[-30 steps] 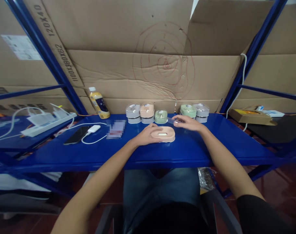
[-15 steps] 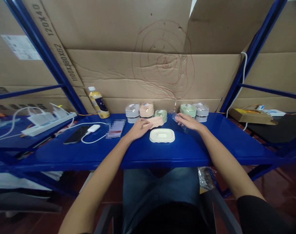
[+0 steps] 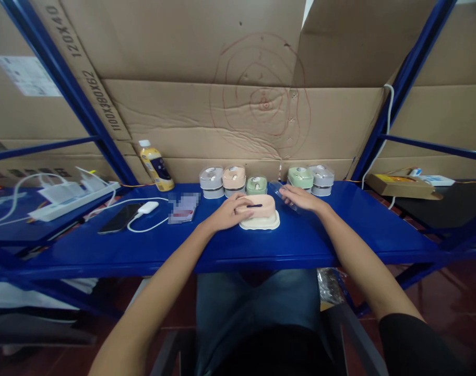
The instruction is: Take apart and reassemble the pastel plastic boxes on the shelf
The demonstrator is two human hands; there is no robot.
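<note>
My left hand is closed on a pale pink plastic cover with a dark slot in its face. The cover rests on or just over a cream oval base; whether the two touch cannot be told. To the right, my right hand has its fingers closed on a thin clear plastic piece, held low over the blue tabletop. Right behind the pink cover stands a small green box with a clear top.
Along the back stand grey, pink, green and another grey box. Leftward are a yellow drink bottle, two phones with a white cable, and a power strip. A cardboard wall closes the back.
My left hand has brought the pink cover down and toward me, over the cream base, and turned its slotted face into view. My right hand stays nearly in place with the clear piece.
</note>
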